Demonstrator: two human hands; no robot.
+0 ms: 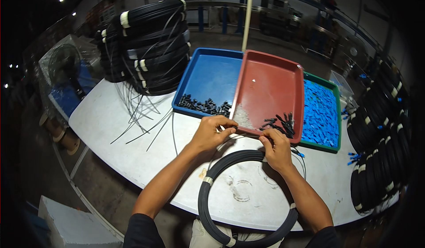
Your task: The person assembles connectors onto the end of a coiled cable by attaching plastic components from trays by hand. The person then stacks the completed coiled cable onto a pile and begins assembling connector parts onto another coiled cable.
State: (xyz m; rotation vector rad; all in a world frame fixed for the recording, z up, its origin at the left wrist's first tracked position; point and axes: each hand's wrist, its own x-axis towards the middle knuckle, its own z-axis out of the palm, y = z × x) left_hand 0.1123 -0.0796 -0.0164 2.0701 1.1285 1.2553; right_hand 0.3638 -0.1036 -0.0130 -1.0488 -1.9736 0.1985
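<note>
Short near-black sleeves [142, 232] with plain cuffs, bare forearms [170, 179], bare hands [210, 133], pale cream trousers [202, 235]

The cable coil [203, 202] is charcoal black, banded with cream tape strips [208, 180]. The left tray [214, 73] is plain blue, the middle tray [274, 84] brick red, the right tray [339, 130] green, its small connector parts [319, 113] bright blue. The white tabletop [106, 119] bears dark smudges [241, 198].

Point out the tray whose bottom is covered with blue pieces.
The green tray, rightmost of three; the blue tray and red tray are mostly bare.
</note>
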